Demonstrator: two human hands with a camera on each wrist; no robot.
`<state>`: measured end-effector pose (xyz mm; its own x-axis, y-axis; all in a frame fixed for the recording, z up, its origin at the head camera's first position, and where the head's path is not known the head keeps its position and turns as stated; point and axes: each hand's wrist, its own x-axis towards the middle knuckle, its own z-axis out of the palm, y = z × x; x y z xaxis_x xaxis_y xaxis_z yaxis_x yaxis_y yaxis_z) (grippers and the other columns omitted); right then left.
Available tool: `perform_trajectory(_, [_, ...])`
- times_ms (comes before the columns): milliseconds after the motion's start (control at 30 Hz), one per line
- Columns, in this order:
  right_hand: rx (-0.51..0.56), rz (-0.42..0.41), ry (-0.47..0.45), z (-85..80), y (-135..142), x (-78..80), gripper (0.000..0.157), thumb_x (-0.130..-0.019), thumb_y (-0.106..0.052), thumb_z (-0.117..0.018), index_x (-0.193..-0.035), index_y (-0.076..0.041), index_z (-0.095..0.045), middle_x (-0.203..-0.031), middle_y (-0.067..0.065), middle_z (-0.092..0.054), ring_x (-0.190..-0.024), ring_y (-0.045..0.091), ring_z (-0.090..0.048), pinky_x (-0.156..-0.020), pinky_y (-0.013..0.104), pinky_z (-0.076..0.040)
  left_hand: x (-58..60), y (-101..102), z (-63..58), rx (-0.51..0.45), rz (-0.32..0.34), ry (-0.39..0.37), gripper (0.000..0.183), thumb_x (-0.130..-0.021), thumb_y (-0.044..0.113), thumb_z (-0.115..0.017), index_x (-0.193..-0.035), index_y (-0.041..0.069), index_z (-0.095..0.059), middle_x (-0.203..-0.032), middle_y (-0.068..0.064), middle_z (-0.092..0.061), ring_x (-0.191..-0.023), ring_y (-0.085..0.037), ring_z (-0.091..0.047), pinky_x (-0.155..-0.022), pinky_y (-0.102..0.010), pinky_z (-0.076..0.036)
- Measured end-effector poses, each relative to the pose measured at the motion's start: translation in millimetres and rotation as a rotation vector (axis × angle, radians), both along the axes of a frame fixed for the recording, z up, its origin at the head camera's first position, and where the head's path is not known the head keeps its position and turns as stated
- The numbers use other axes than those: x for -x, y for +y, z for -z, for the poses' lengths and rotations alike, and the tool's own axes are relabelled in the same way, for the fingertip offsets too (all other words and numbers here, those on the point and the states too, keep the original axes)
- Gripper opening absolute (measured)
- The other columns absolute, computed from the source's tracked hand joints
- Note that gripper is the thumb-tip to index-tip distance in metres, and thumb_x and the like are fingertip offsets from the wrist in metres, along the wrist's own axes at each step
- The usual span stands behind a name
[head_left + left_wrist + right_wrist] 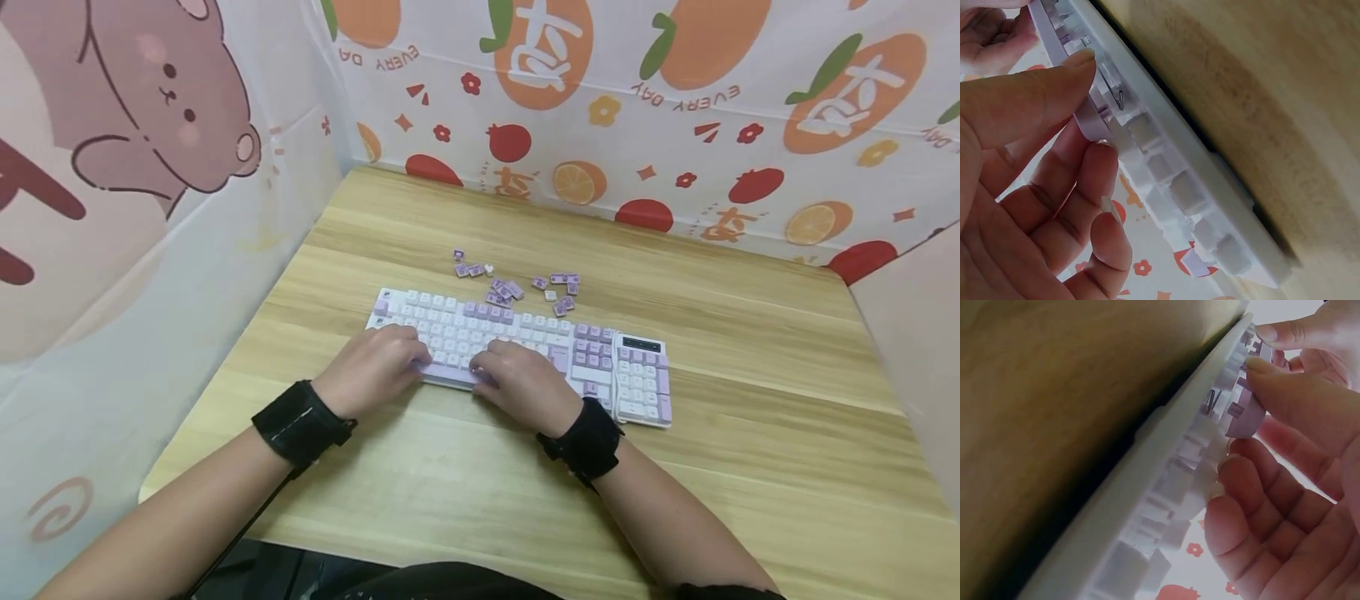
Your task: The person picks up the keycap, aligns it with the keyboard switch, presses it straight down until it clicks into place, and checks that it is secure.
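A white and purple keyboard (457,329) lies on the wooden table. Along its front edge a long purple space bar (447,375) is tilted up from its slot, its stems showing underneath in the right wrist view. My left hand (377,368) pinches the bar's left end between thumb and fingers. Toward the other end my right hand (525,387) pinches the same bar. In the left wrist view a thin bent metal wire (1112,89) shows in the gap below the bar. Whether the wire is still hooked to the bar cannot be told.
Several loose purple keycaps (513,289) lie scattered behind the keyboard, with a white keycap (551,296) among them. A white cable (616,375) runs across the keyboard beside the number pad. Printed cloth (465,117) hangs at the back and left.
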<state>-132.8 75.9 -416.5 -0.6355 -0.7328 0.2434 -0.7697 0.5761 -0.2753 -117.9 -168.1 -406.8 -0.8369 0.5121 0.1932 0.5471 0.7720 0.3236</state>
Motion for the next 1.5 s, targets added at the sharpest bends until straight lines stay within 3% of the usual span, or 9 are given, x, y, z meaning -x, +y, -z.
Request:
perform_trajectory(200, [0.052, -0.06, 0.062, 2.3, 3, 3.1, 0.015, -0.086, -0.019, -0.076, -0.102, -0.019, -0.078, -0.075, -0.007, -0.053, -0.064, 0.006, -0.043, -0.057, 0.018, -0.037, 1.9, 2, -2.0, 0.016, -0.017, -0.033, 0.017, -0.075, 0.002, -0.079, -0.087, 0.012, -0.076, -0.082, 0.001, -0.065, -0.075, -0.014, -0.061, -0.067, -0.032, -0.05])
perform_trajectory(367, [0.004, -0.108, 0.1, 2.1, 2, 5.4, 0.012, -0.09, -0.019, -0.072, -0.1, -0.021, -0.079, -0.071, -0.007, -0.047, -0.061, 0.007, -0.04, -0.053, 0.017, -0.033, -0.4, 0, -0.1, 0.018, -0.026, -0.04, 0.017, -0.074, 0.005, -0.082, -0.088, 0.013, -0.075, -0.083, 0.002, -0.065, -0.077, -0.013, -0.06, -0.068, -0.031, -0.05])
perform_trajectory(567, [-0.015, -0.099, 0.082, 0.2, 8, 4.4, 0.015, -0.089, -0.019, -0.074, -0.104, -0.02, -0.079, -0.076, -0.007, -0.05, -0.064, 0.006, -0.042, -0.055, 0.017, -0.035, 1.0, 3, 2.6, 0.003, 0.004, -0.017, 0.018, -0.074, 0.006, -0.083, -0.087, 0.014, -0.073, -0.085, 0.002, -0.065, -0.079, -0.013, -0.061, -0.07, -0.031, -0.051])
perform_trajectory(900, [-0.045, -0.121, 0.102, 2.5, 9, 3.2, 0.017, -0.091, -0.02, -0.071, -0.106, -0.022, -0.078, -0.077, -0.005, -0.048, -0.065, 0.007, -0.041, -0.055, 0.017, -0.035, 1.1, 4, 1.5, 0.03, -0.033, -0.026, 0.019, -0.073, 0.008, -0.084, -0.086, 0.016, -0.075, -0.081, 0.003, -0.061, -0.073, -0.013, -0.054, -0.064, -0.028, -0.045])
perform_trajectory(1067, [-0.075, -0.121, 0.117, 0.7, 9, 3.5, 0.016, -0.093, -0.02, -0.068, -0.106, -0.022, -0.078, -0.079, -0.003, -0.052, -0.067, 0.01, -0.042, -0.057, 0.02, -0.036, 1.5, 4, -0.8, 0.052, -0.011, -0.022, 0.014, -0.076, 0.011, -0.083, -0.088, 0.017, -0.078, -0.081, 0.004, -0.062, -0.074, -0.012, -0.056, -0.065, -0.028, -0.046])
perform_trajectory(1167, [-0.108, -0.134, 0.129, -0.9, 10, 2.7, 0.018, -0.096, -0.02, -0.063, -0.107, -0.023, -0.077, -0.078, -0.003, -0.052, -0.066, 0.011, -0.041, -0.057, 0.021, -0.035, 5.3, 2, -3.9, 0.044, 0.017, -0.086, 0.008, -0.081, 0.015, -0.08, -0.088, 0.019, -0.079, -0.082, 0.006, -0.063, -0.076, -0.009, -0.058, -0.066, -0.029, -0.049])
perform_trajectory(1267, [-0.143, -0.145, 0.154, -1.7, 10, 2.5, 0.019, -0.098, -0.02, -0.059, -0.107, -0.024, -0.076, -0.078, -0.003, -0.053, -0.066, 0.011, -0.041, -0.056, 0.023, -0.035, 16.7, -1, -7.3, -0.001, 0.018, -0.225, 0.002, -0.083, 0.019, -0.078, -0.083, 0.021, -0.078, -0.08, 0.008, -0.064, -0.073, -0.008, -0.058, -0.066, -0.029, -0.049])
perform_trajectory(1400, [-0.179, -0.169, 0.207, -3.6, 10, 3.3, 0.018, -0.099, -0.019, -0.058, -0.105, -0.023, -0.074, -0.079, -0.002, -0.055, -0.066, 0.012, -0.043, -0.056, 0.025, -0.037, 37.8, -5, -10.7, -0.006, -0.045, -0.352, 0.024, -0.074, 0.029, -0.086, -0.075, 0.016, -0.066, -0.072, 0.005, -0.059, -0.066, -0.012, -0.053, -0.06, -0.03, -0.043])
perform_trajectory(1500, [-0.189, -0.183, 0.223, -5.5, 11, 3.4, 0.017, -0.098, -0.018, -0.058, -0.104, -0.022, -0.074, -0.079, -0.001, -0.056, -0.066, 0.013, -0.045, -0.056, 0.027, -0.039, 49.5, -7, -11.9, 0.06, -0.085, -0.384, 0.043, -0.067, 0.04, -0.089, -0.072, 0.014, -0.055, -0.068, 0.002, -0.052, -0.063, -0.015, -0.048, -0.057, -0.03, -0.037])
